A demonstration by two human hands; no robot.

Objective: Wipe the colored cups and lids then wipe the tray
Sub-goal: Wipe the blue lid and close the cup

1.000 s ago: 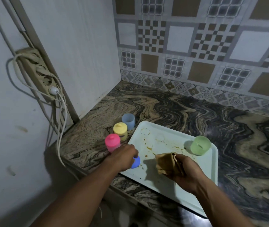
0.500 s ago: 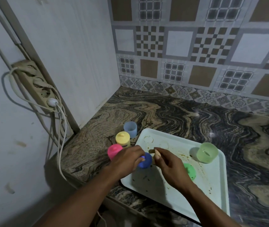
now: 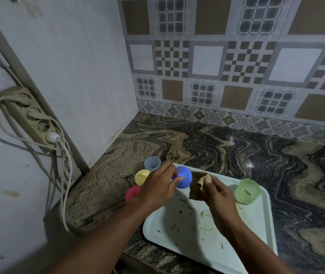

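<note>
Since half a second ago: blue lid [image 3: 182, 177] raised off the tray [image 3: 177, 236] and carried toward the tray's far left corner; cloth [image 3: 198, 187] brought up against it.

Left hand [image 3: 157, 191], centre frame, pinches the lid by its rim, fingertips on one edge, thumb side hidden. The lid's broad face is turned toward the cloth, probably so it can be wiped while the rim grip keeps the fingers out of the way.

Right hand [image 3: 219, 196], just right of centre, pinches the bunched brown cloth between thumb and curled fingers. The cloth's top corner touches or nearly touches the lid; blur hides the contact.

Step in hand, as judged: wiping this lid. The tray comes last, which fits its dirty state.

Containers:
- Tray, lower centre to lower right: yellowish smears and crumbs across the bare surface.
- Green cup [image 3: 247, 191], upright and open on the tray's right part; looks empty.
- Light blue cup [image 3: 152, 163], upright and open on the counter [image 3: 197, 143] just off the tray's far left corner; inside not clear.
- Yellow cup [image 3: 142, 177] and pink cup [image 3: 132, 193], lidded, on the counter left of the tray, partly behind the left hand; contents hidden. Probably set off the tray as finished.
</note>
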